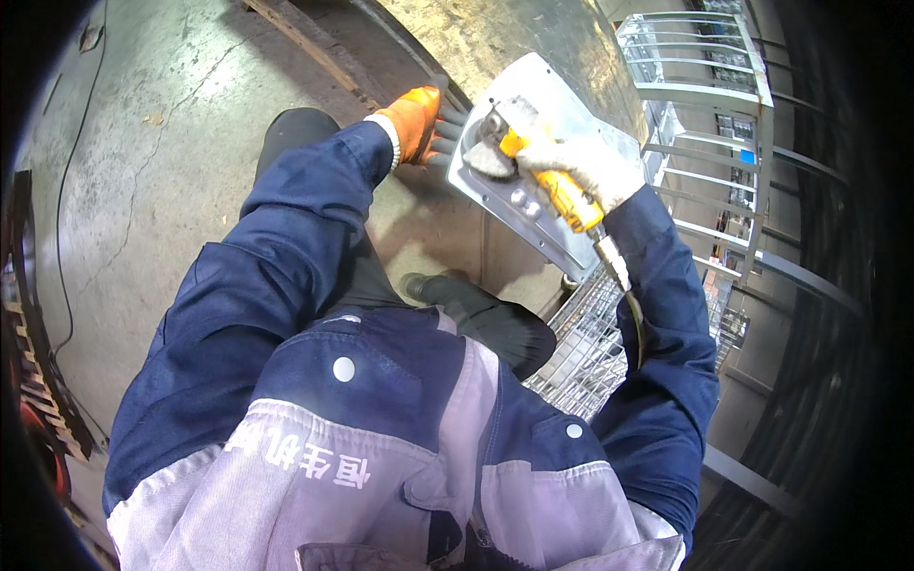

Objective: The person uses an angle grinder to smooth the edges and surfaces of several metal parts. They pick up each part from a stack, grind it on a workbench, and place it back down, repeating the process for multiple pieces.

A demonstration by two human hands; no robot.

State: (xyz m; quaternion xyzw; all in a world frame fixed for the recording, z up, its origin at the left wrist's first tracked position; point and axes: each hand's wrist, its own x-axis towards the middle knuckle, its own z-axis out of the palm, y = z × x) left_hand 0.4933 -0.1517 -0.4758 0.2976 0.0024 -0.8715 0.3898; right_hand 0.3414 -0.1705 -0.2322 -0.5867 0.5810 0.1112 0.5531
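A silver metal casting (519, 81) with holes along its flat rim lies tilted at the edge of a worn round tabletop (571, 38). My left hand (415, 126), in an orange glove with grey fingertips, holds the casting's left edge; its fingertips are partly hidden there. In a white glove, my right hand (595, 171) is wrapped round a yellow air grinder (568, 198). The grinder's round disc (489, 160) is at the casting's upper face, though I cannot tell if it touches. From the grinder's rear, an air hose (632, 309) runs down along my right sleeve.
A wire mesh basket (581, 328) stands below the casting, beside my right arm. Grey metal racks (705, 93) rise at the right. Wooden boards (314, 48) lie at the upper left of the table. A dark cable (65, 205) trails across the concrete floor (152, 181).
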